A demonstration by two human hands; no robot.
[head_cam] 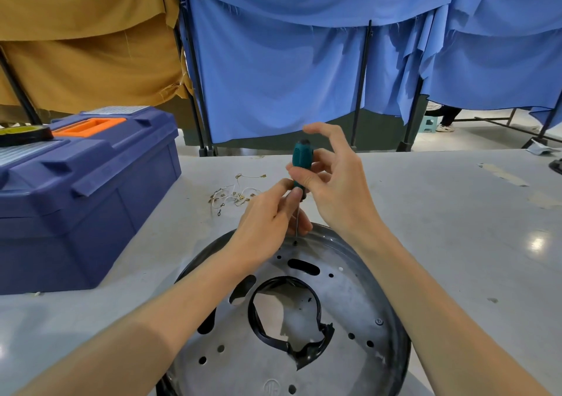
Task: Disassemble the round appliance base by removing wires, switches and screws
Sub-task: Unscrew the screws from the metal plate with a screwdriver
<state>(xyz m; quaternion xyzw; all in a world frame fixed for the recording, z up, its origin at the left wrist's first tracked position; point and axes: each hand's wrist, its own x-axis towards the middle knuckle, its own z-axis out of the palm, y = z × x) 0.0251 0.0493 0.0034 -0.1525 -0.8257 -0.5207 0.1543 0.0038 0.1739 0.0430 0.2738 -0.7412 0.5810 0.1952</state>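
Observation:
The round metal appliance base (343,310) lies flat at the table's near edge, with a broken black ring around its central hole. A teal-handled screwdriver (301,160) stands upright, its tip in a screw (295,242) near the base's far rim. My right hand (337,183) pinches the handle between thumb and fingers, the index finger raised above it. My left hand (267,222) holds the lower shaft and steadies it just above the screw. A second screw (379,321) sits at the base's right side.
A blue toolbox (82,195) with an orange handle stands at the left, a tape roll (21,134) on its lid. Loose white wires with terminals (234,195) lie on the grey table (456,228) behind the base. Blue and tan curtains hang behind.

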